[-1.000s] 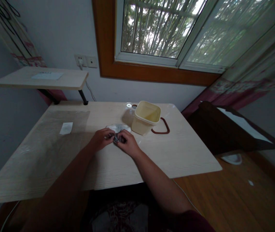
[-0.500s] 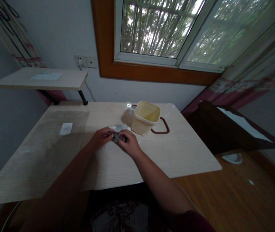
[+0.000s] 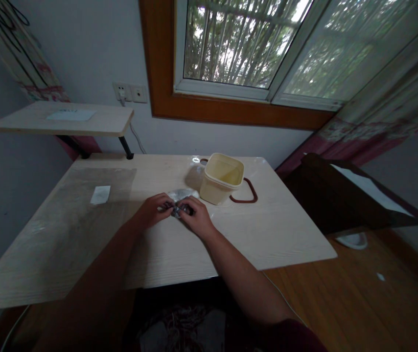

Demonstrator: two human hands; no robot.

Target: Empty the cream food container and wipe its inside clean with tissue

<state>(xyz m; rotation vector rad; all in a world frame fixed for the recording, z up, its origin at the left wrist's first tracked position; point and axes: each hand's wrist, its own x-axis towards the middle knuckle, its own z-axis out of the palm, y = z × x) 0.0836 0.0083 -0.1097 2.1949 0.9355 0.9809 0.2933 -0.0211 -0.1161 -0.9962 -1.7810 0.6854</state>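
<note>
Left hand (image 3: 152,211), right hand (image 3: 198,221): fingers pinched narrow on crumpled plastic (image 3: 175,212), about midway between near and far edges of worktop (image 3: 264,234). Plastic bunched, handling looks unfinished; opened or tied, cannot tell. Pale plastic (image 3: 184,193) just beyond. Tub (image 3: 212,191) toward far right corner.

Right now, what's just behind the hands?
A pale, shiny bundle, its far part visible. The left hand and right hand cover some of its near side, so that's unseen.
</note>
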